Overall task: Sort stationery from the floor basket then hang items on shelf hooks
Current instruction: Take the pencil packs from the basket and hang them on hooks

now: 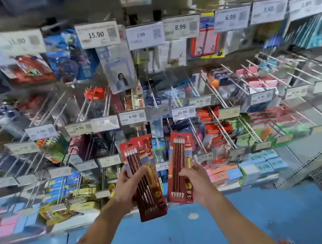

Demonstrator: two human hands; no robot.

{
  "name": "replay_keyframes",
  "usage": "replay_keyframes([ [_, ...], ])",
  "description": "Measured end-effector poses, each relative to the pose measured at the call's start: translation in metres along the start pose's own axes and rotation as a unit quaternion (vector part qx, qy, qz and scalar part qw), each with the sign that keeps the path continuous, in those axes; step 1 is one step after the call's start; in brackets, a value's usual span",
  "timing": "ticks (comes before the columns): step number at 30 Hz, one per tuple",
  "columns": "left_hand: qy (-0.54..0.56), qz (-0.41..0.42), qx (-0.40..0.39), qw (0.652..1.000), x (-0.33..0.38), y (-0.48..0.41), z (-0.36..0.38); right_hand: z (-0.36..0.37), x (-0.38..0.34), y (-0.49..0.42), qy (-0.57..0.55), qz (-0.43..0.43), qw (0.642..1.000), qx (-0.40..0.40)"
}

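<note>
Two hands up, both full! Left hand [127, 187] grips a fanned stack of red pencil packs [141, 163]; right hand [197, 181] holds a single red pencil pack [179, 159] just beside the stack, not touching it. Both bundles stand roughly upright in front of the crowded shelf hooks [212, 90], below the 4.50 price tag [132, 116].

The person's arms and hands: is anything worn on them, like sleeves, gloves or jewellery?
Nothing shows. The left hand and right hand are bare, without gloves or a watch. The left forearm and right forearm are bare to the picture's edge; no sleeve appears.
</note>
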State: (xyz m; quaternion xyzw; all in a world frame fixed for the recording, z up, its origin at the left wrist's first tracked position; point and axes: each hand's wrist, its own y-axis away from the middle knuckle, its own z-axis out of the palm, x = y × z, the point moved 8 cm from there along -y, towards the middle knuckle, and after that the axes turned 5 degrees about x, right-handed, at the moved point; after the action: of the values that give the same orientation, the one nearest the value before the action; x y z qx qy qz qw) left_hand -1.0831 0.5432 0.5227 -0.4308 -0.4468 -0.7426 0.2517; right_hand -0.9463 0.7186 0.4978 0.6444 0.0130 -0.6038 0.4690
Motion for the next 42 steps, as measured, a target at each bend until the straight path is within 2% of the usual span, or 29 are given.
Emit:
replay_keyframes([
  [7,-0.088,0.072,-0.007,0.994,-0.011,-0.052,-0.042,0.019,0.045,-0.054,0.153,-0.048,0.986,-0.046],
  [14,-0.060,0.182,0.016,0.981,-0.023,-0.097,-0.067,0.041,0.112,-0.140,0.211,-0.143,0.964,-0.078],
  [18,-0.045,0.243,0.013,0.969,-0.046,-0.130,-0.072,0.041,0.139,-0.189,0.177,-0.246,0.950,-0.081],
  [24,-0.066,0.323,-0.013,0.944,-0.051,-0.166,-0.084,0.046,0.165,-0.247,0.073,-0.312,0.945,-0.067],
  [27,-0.044,0.324,-0.069,0.943,-0.048,-0.170,-0.079,0.044,0.173,-0.267,0.038,-0.348,0.934,-0.077],
  [33,0.001,0.285,-0.160,0.945,-0.046,-0.166,-0.082,0.059,0.168,-0.245,0.064,-0.449,0.877,-0.159],
  [36,0.031,0.282,-0.161,0.945,-0.039,-0.162,-0.094,0.070,0.168,-0.232,0.076,-0.456,0.867,-0.185],
  [42,0.028,0.290,-0.177,0.940,-0.028,-0.155,-0.094,0.096,0.154,-0.225,0.086,-0.492,0.853,-0.149],
])
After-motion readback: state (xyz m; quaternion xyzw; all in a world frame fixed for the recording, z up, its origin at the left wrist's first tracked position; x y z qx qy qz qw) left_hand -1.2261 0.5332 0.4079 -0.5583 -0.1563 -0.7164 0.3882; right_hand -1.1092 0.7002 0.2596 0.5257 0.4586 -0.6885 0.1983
